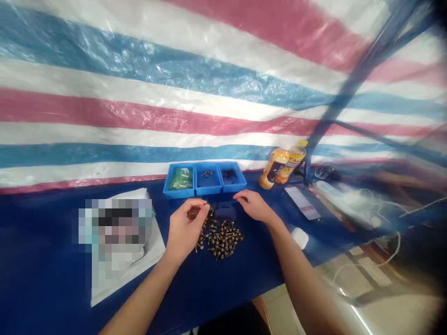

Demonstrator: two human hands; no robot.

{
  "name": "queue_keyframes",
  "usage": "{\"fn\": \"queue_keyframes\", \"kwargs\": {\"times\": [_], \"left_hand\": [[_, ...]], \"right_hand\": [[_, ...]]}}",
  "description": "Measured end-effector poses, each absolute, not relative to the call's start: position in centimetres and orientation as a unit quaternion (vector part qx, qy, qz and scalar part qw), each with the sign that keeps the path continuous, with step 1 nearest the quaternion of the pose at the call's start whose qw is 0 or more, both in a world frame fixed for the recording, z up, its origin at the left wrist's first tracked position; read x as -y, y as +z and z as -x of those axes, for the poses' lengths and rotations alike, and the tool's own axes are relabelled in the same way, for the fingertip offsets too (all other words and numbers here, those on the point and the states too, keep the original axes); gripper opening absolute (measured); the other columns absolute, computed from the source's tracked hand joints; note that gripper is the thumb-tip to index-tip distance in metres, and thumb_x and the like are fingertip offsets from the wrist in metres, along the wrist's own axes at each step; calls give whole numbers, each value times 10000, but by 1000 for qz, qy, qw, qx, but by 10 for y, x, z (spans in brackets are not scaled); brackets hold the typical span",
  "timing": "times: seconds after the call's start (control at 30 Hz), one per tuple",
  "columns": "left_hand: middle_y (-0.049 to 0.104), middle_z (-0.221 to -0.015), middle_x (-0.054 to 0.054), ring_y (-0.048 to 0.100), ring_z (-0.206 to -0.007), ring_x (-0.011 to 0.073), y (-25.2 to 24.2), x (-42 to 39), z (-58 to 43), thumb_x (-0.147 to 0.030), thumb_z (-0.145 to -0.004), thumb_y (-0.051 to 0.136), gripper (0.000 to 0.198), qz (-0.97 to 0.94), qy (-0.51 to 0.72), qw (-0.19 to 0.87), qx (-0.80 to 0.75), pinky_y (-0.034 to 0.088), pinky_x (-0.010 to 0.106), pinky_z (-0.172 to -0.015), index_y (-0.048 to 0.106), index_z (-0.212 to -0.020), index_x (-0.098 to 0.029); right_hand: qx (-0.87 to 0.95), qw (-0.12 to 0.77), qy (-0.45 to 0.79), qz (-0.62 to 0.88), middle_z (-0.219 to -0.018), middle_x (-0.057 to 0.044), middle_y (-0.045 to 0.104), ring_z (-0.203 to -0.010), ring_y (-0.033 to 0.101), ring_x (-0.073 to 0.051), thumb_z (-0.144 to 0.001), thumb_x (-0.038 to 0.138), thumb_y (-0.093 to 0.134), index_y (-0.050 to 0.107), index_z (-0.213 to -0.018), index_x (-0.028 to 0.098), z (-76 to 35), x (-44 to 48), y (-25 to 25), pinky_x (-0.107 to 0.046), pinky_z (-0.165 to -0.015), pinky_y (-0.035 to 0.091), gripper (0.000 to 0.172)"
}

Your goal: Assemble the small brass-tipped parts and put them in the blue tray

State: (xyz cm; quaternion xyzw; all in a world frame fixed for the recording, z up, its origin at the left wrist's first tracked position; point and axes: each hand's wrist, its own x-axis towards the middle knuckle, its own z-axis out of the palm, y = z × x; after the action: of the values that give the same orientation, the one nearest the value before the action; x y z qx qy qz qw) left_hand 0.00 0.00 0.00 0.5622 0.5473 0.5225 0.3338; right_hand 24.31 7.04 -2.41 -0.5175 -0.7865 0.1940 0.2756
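A pile of small dark and brass-coloured parts, like short screws, (225, 239) lies on the blue table between my arms. Over the pile's left edge, my left hand (186, 228) is closed, thumb and forefinger pinched; a tiny dark bit seems to show at the tips, too small to name. My right hand (256, 207) hovers past the pile's upper right, fingers curled together; what they hold, if anything, is hidden. Just beyond both hands stands a blue three-part tray (208, 190). Its left part holds green-and-white pieces (181, 178), the middle a few small parts (207, 174), the right dark parts (228, 176).
Two orange-labelled bottles (274, 170) stand right of the tray. A phone (302, 203) and a white case (299, 237) lie by my right forearm. White paper with a blurred-out area (153, 251) lies left. Cables (387, 204) and a metal frame (349, 93) are at right.
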Motion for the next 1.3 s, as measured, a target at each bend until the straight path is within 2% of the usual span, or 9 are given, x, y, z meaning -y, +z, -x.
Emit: {"fn": "queue_keyframes", "kwargs": {"times": [0.13, 0.23, 0.4, 0.6, 0.77, 0.97, 1.1, 1.17, 1.3], "left_hand": [[719, -905, 32, 637, -723, 141, -4, -2, 1, -385, -821, 694, 224, -558, 530, 333, -545, 500, 245, -650, 699, -919, -183], [724, -937, 44, 651, -745, 153, -6, -3, 0, -384, -820, 695, 229, -559, 528, 339, -542, 504, 254, -657, 699, -930, -183], [730, -956, 45, 659, -771, 158, -10, -4, 0, -383, -827, 689, 227, -566, 520, 333, -546, 507, 261, -684, 702, -944, -189], [728, -921, 43, 644, -727, 155, -10, -6, 6, -423, -826, 688, 267, -562, 511, 324, -564, 502, 263, -653, 708, -950, -188], [726, -905, 32, 657, -777, 161, -9, -5, 9, -434, -824, 688, 269, -558, 513, 325, -566, 517, 260, -691, 706, -954, -199], [727, -899, 25, 660, -781, 162, -9, -3, 9, -440, -827, 690, 265, -562, 503, 332, -567, 518, 262, -696, 707, -957, -209], [730, -944, 31, 667, -806, 169, -9, -3, 8, -428, -836, 688, 246, -573, 502, 345, -549, 518, 272, -719, 707, -947, -210], [733, -952, 32, 677, -828, 177, -10, -4, 8, -413, -829, 702, 232, -582, 497, 370, -526, 522, 278, -742, 709, -943, -211], [741, -955, 30, 697, -877, 191, -15, -4, 7, -392, -837, 699, 210, -603, 474, 427, -479, 537, 289, -786, 711, -961, -222]], "right_hand": [[811, 237, 195, 498, -976, -53, 714, -867, 649, -176, -885, 290, 655, 759, -1060, 218, -242, -66, -22, -303, -835, 476, 215], [829, 201, 168, 495, -1064, -46, 677, -965, 623, -201, -870, 384, 694, 763, -1064, 294, -235, -64, -23, -333, -868, 444, 225], [822, 185, 158, 515, -1096, -37, 641, -1033, 559, -219, -939, 311, 591, 734, -936, 277, -223, -64, -26, -374, -902, 378, 147], [764, 324, 303, 469, -858, -10, 584, -830, 551, -154, -1038, 380, 331, 558, -861, 200, -224, -63, -24, -295, -808, 416, 340], [706, 383, 365, 471, -667, 18, 540, -687, 530, -137, -1008, 502, 370, 476, -663, 201, -222, -64, -23, -278, -729, 415, 470], [546, 562, 416, 461, -726, 65, 563, -536, 521, -108, -943, 522, 513, 448, -1026, 256, -219, -74, -27, -248, -551, 401, 286], [604, 506, 413, 457, -702, 42, 543, -584, 494, -106, -898, 473, 614, 567, -939, 218, -218, -66, -21, -242, -566, 392, 263], [663, 436, 445, 415, -811, 10, 577, -651, 516, -110, -888, 451, 640, 646, -1034, 211, -213, -58, -18, -249, -609, 416, 281], [713, 354, 493, 352, -947, -22, 638, -666, 527, -109, -902, 442, 633, 645, -1194, 217, -198, -44, -14, -258, -618, 420, 368]]}}
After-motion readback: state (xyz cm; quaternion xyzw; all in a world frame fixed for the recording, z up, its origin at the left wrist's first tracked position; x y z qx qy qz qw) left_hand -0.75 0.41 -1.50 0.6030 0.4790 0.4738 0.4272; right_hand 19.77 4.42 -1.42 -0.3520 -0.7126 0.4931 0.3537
